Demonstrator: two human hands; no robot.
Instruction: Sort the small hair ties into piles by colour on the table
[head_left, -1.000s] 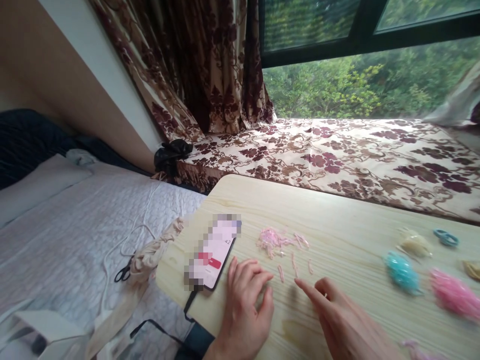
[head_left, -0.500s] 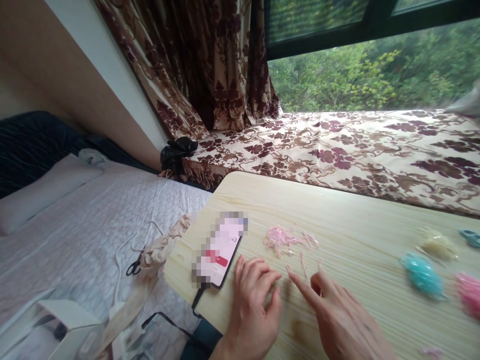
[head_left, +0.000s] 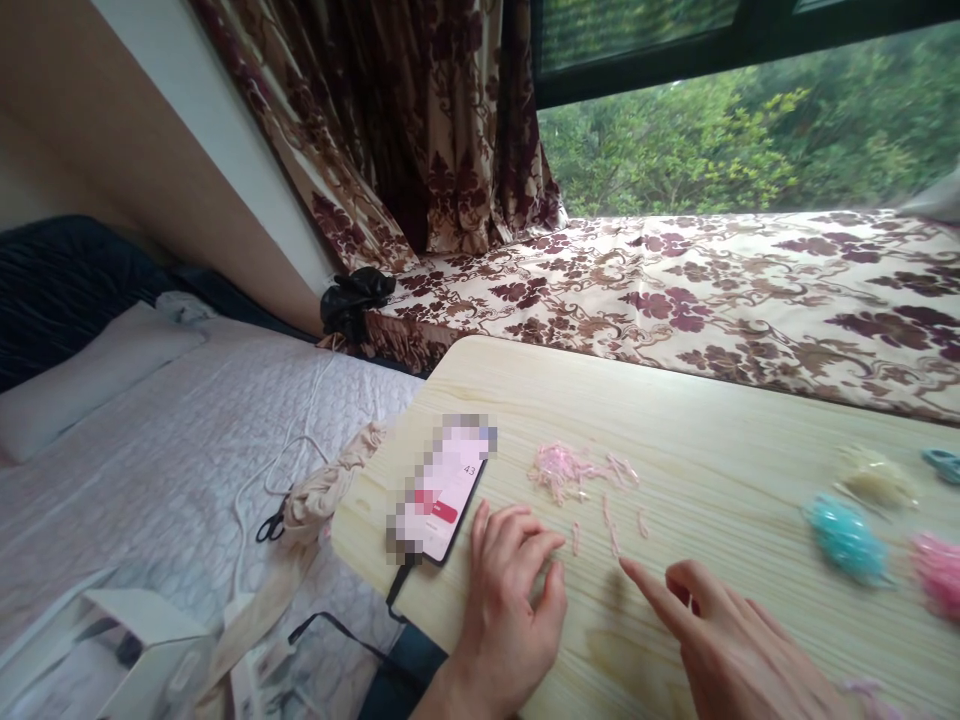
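My left hand point(head_left: 514, 590) rests on the wooden table beside the phone, fingers loosely curved and apart, holding nothing. My right hand point(head_left: 739, 635) points with its index finger stretched out and the others curled; nothing shows in it. Its fingertip is at the near end of a thin pink strip point(head_left: 610, 525); I cannot tell whether they touch. A short pink strip point(head_left: 576, 538) lies to the left, another small pink strip point(head_left: 643, 523) to the right. Behind them is a loose pile of pink strips point(head_left: 559, 470), perhaps small rubber bands.
A phone point(head_left: 450, 490) with a cable lies at the table's left. To the right are a turquoise bundle point(head_left: 847, 540), a cream bundle point(head_left: 876, 478), a pink bundle point(head_left: 937, 572) and a blue-grey item point(head_left: 941, 466). Scissors point(head_left: 270, 527) lie on the bed point(head_left: 247, 400).
My right index finger went left to the short strip, then back right to the longer strip. My left hand stays in place. The view has shifted slightly.
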